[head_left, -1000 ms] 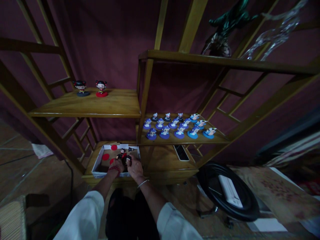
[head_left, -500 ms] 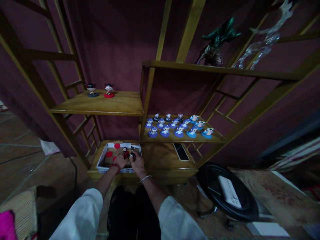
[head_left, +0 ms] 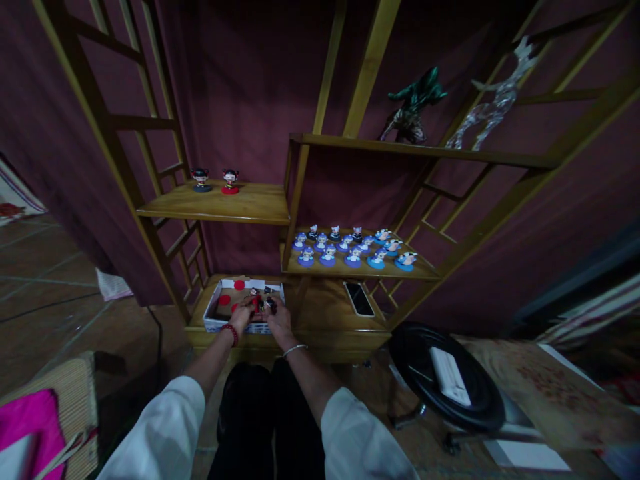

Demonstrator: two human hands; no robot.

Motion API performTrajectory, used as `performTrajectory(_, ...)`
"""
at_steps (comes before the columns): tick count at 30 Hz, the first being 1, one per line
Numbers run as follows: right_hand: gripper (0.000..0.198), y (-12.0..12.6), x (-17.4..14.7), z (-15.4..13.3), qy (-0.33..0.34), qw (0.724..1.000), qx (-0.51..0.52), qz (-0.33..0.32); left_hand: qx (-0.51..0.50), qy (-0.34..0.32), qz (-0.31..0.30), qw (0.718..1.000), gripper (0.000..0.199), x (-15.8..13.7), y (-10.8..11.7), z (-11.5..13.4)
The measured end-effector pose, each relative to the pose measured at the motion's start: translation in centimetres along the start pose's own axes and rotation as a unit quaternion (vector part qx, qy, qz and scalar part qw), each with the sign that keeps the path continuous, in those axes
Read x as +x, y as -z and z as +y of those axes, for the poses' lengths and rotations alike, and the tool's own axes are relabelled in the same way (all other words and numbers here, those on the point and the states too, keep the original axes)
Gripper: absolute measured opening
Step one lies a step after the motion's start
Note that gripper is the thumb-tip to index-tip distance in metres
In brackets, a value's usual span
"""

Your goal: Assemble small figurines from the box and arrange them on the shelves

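Observation:
Both my hands are together over the shallow white box (head_left: pixel 213 312) on the bottom shelf. My left hand (head_left: pixel 243 313), with a red bead bracelet at the wrist, has its fingers closed on a small red piece (head_left: pixel 257 304). In my right hand (head_left: pixel 280 321) a small black-haired figurine (head_left: pixel 271 305) is pinched, close beside the red piece. Whether the two touch I cannot tell. Inside the box lie flat red discs (head_left: pixel 225 301) and other small dark figurine pieces (head_left: pixel 269 290), partly hidden by my fingers.
Two black-haired figurines (head_left: pixel 231 180) stand on the upper left shelf (head_left: pixel 215 208). Several purple and blue figurines (head_left: pixel 328 255) fill the right shelf. A phone (head_left: pixel 359 299) lies right of the box. Above are a green statue (head_left: pixel 417 103) and a clear deer (head_left: pixel 495 103). A black stool (head_left: pixel 450 380) stands right.
The view has shifted, so the shelves sit a little differently in the picture. My hands stay over the box, and the red piece between them shows more clearly.

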State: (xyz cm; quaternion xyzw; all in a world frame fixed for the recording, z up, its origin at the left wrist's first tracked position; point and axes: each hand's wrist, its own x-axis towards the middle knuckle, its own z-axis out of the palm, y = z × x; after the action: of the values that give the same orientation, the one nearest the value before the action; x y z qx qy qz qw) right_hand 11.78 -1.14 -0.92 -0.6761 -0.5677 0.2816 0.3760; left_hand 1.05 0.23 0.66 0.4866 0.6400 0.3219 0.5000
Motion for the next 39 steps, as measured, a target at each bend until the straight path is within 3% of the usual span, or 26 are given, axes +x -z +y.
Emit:
performTrajectory(5, 0.033, 0.0, -0.6, 0.5, 0.003, 1.0, 0.016, -0.001, -0.205, 0.022, -0.031, 0.978, 0.045, -1.5, 0.2, -0.8)
performTrajectory(9, 0.035, -0.4, -0.8, 1.0, -0.009, 0.999, 0.039, -0.016, -0.291, 0.043, -0.036, 0.955, 0.045, -2.4, 0.0, -1.4)
performTrajectory(17, 0.033, -0.9, -1.7, 1.3, 0.001, 0.984, 0.177, -0.007, -0.487, 0.049, -0.036, 0.871, 0.032, -4.0, -0.3, -2.1)
performTrajectory(27, 0.035, 0.5, -3.0, 0.0, -0.01, 0.962, 0.27, -0.028, -0.557, 0.062, -0.026, 0.828, 0.014, -6.4, -0.5, -1.3)
performTrajectory(39, 0.043, 3.6, -5.4, -2.3, -0.001, 0.928, 0.367, -0.067, -0.597, 0.054, -0.019, 0.8, 0.014, -9.3, -0.5, -0.3)
